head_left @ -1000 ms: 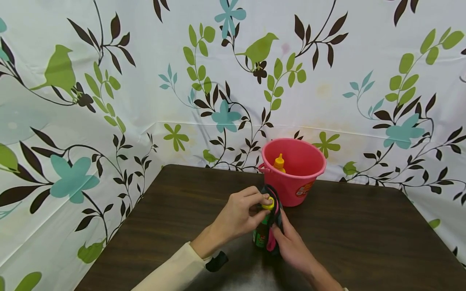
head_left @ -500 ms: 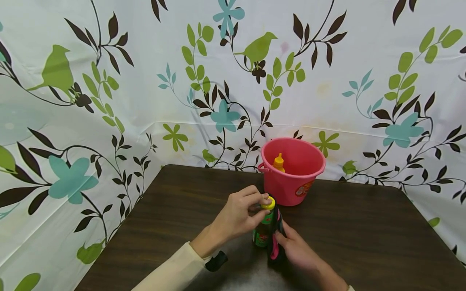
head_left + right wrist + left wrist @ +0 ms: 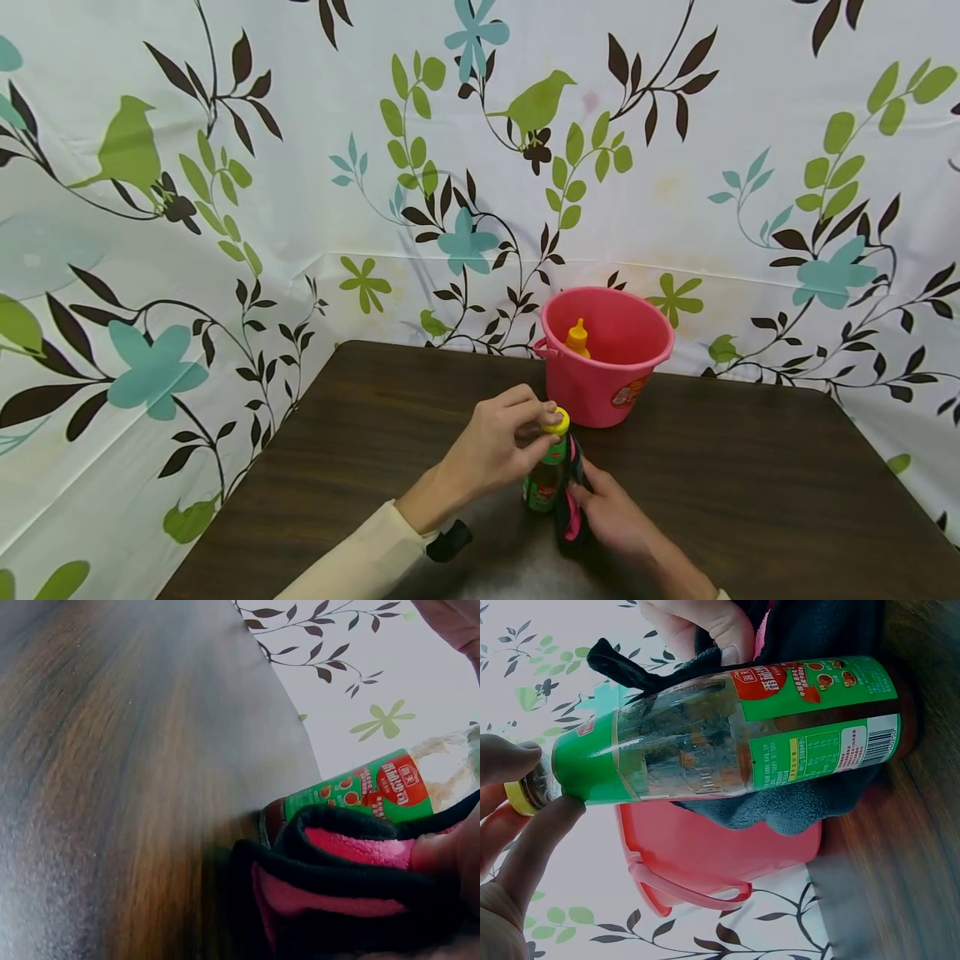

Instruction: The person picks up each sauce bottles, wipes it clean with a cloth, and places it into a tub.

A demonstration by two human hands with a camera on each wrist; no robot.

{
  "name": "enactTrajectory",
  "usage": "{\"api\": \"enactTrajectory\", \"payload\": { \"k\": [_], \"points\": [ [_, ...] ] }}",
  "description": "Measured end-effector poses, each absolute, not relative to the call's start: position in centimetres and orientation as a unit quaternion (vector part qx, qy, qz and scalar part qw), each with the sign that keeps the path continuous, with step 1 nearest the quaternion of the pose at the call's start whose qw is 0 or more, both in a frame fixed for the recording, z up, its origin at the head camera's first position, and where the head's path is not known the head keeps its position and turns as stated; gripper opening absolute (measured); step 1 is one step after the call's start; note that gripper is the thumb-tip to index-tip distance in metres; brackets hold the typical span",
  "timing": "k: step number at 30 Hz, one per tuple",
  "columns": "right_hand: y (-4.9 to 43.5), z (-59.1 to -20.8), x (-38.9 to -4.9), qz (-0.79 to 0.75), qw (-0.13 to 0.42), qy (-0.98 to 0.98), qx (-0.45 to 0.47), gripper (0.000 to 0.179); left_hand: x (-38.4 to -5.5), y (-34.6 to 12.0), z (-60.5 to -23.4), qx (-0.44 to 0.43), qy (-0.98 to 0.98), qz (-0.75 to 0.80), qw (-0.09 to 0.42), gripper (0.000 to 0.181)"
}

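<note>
A glass sauce bottle (image 3: 690,746) with a green label and yellow cap (image 3: 557,422) stands upright on the table. My left hand (image 3: 491,442) grips it at the cap and neck, thumb and fingers around the top. On the bottle's right side, my right hand (image 3: 615,515) holds a folded cleaning cloth (image 3: 337,870), black-edged with pink and dark grey fuzzy faces. In the left wrist view the cloth lies along the body of the bottle, partly behind it. The right wrist view shows the thumb pressing on the pink fold, close against the label.
Behind the hands stands a pink bucket (image 3: 588,387), with a yellow squeeze bottle (image 3: 577,340) inside. The dark wooden table (image 3: 750,483) reaches back to a patterned curtain (image 3: 405,125). A black strap (image 3: 448,542) hangs beneath the left wrist.
The cloth has come down from beside the cap to lower on the bottle's right side, uncovering the neck. The right hand shifted slightly down and right; the left hand keeps its grip.
</note>
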State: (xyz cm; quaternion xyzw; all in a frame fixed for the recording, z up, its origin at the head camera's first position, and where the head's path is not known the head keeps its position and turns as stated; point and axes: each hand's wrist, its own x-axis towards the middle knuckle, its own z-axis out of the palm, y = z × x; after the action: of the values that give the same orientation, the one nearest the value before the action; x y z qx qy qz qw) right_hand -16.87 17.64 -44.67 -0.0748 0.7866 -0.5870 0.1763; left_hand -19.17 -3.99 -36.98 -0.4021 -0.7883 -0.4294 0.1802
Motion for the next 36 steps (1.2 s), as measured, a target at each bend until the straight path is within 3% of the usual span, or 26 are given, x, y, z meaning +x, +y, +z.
{"api": "enactTrajectory", "payload": {
  "k": [17,25,31,36],
  "points": [
    [16.6,-39.6,-15.8,-0.62,0.083,0.78,-0.012,0.048,-19.2,-3.8,-37.1,-0.403,-0.793,-0.409,0.205,0.017],
    [16.7,-37.2,-15.4,-0.609,0.055,0.79,-0.03,0.041,-19.3,-3.9,-37.1,-0.408,-0.787,-0.417,0.202,0.016],
    [17.0,-35.7,-14.8,-0.635,0.046,0.769,-0.062,0.047,-19.3,-3.9,-37.1,-0.414,-0.782,-0.42,0.201,0.016],
    [17.4,-34.8,-14.5,-0.631,0.008,0.773,-0.068,0.048,-19.3,-3.8,-37.2,-0.421,-0.777,-0.415,0.219,0.016]
  ]
}}
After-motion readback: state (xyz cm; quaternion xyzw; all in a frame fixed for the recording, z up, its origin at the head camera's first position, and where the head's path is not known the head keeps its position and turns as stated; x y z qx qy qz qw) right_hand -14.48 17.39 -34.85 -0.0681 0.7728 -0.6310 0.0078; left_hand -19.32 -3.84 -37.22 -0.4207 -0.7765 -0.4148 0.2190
